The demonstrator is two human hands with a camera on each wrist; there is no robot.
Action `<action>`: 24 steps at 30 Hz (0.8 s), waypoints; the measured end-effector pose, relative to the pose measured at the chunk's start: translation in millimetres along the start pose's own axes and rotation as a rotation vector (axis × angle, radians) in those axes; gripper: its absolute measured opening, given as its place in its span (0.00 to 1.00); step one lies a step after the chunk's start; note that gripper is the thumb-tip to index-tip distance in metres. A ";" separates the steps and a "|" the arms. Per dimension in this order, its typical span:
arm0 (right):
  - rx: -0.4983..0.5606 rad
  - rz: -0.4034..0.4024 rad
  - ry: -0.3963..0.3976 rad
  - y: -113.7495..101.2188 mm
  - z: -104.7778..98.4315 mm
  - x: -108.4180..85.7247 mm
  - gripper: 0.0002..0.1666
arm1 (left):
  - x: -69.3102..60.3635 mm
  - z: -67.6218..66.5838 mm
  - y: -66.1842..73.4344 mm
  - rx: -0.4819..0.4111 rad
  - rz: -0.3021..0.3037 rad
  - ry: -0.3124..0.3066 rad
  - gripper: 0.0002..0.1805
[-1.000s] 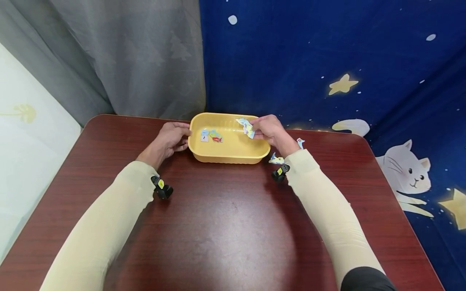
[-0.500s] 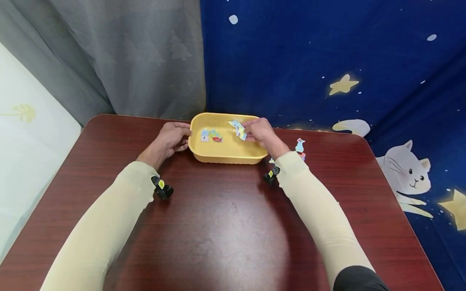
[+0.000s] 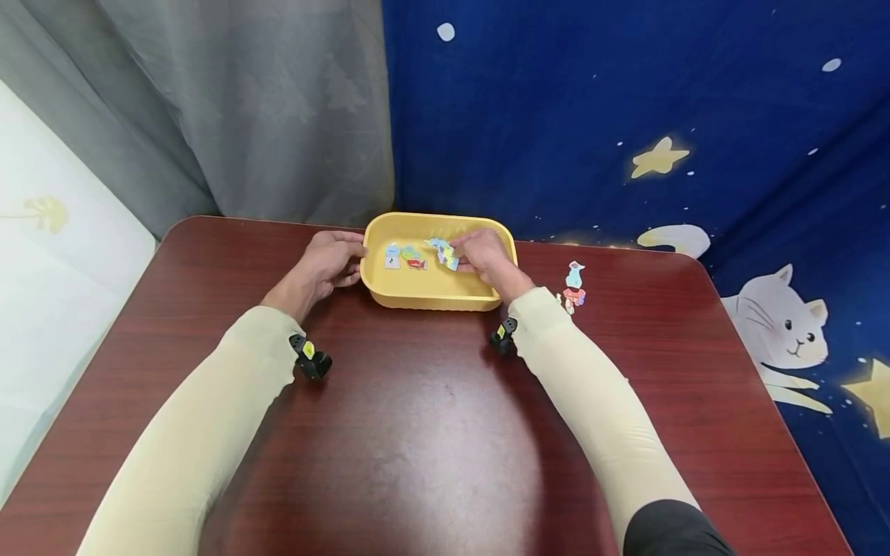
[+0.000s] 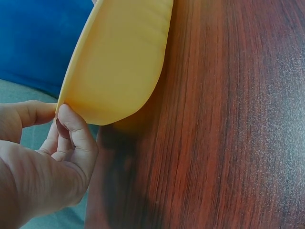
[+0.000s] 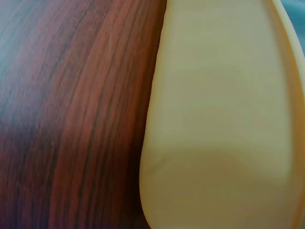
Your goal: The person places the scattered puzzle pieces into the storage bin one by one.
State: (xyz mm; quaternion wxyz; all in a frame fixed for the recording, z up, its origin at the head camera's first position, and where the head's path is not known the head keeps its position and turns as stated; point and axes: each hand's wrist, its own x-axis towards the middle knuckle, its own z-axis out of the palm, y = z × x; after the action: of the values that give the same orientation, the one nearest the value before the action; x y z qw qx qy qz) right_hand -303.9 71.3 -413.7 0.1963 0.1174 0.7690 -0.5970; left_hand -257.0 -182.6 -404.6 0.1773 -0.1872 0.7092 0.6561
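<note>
A yellow plastic basin (image 3: 431, 298) stands near the back edge of the table. My left hand (image 3: 327, 262) pinches its left rim between thumb and fingers, seen close up in the left wrist view, where the basin's outer wall (image 4: 119, 57) fills the top. Inside the basin, my right hand (image 3: 484, 255) pinches a small pale blue, yellow and lilac paper cutout (image 3: 445, 253). To its left on the basin floor lie a red and green cutout (image 3: 415, 261) and a small blue and white card (image 3: 392, 258). The right wrist view shows only the basin's wall (image 5: 214, 105), with that hand hidden.
To the right of the basin, on the dark red wooden table (image 3: 403, 401), lie a blue and white cutout (image 3: 574, 275) and a red one (image 3: 574, 296). Part of another cutout shows beside my right sleeve (image 3: 577, 371). Curtains hang behind the table.
My right hand has moved left within the basin, carrying the paper cutout towards the other pieces. Cutouts on the table behind that arm have come into view. My left hand stays on the rim.
</note>
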 end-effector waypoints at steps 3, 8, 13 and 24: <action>0.012 0.003 0.003 1.3 2.8 2.0 0.16 | 0.5 -0.3 -0.2 -0.006 -0.001 -0.001 0.21; 0.009 0.010 0.018 3.5 6.3 5.8 0.15 | 1.0 -0.4 -0.3 -0.007 -0.002 -0.002 0.20; 0.011 0.008 0.016 2.2 9.3 6.3 0.15 | 1.1 -0.8 0.5 -0.024 -0.005 -0.002 0.20; -0.148 0.006 0.062 -0.5 15.0 3.9 0.12 | 1.1 -0.4 -1.6 -0.019 0.001 -0.003 0.20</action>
State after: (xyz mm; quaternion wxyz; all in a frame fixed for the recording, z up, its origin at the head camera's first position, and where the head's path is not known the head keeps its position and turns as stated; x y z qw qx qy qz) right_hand -305.2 56.5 -418.2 0.1822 0.1232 0.8162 -0.5342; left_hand -257.1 -183.2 -406.4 0.1759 -0.1876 0.7028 0.6632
